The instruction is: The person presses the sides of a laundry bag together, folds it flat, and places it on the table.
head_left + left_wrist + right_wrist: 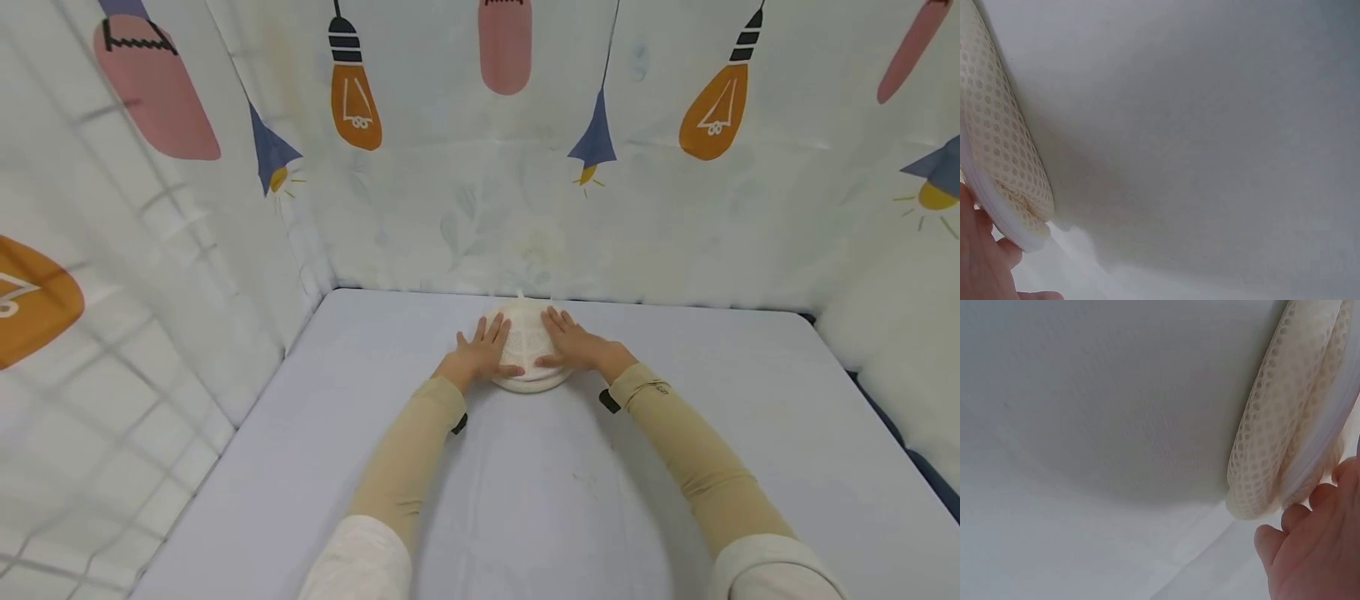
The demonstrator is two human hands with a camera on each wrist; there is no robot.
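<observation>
A round, cream mesh laundry bag (527, 333) lies near the far edge of the table, with a padded rim. My left hand (480, 353) rests on its left side, fingers spread and pointing away. On the opposite side lies my right hand (576, 344), its fingers straight and its thumb turned inward over the mesh. In the left wrist view, the bag's holed side and white edge band (997, 206) show beside the fingers. The right wrist view shows the mesh side (1266, 431) as a thick, rounded fold, with fingertips right at it.
A white-covered table (517, 500) spreads under both arms. Behind it hangs a pale curtain (465, 192) printed with lamps and bulbs, which continues along the left side over a wire grid. White padded fabric (900, 350) borders the right edge.
</observation>
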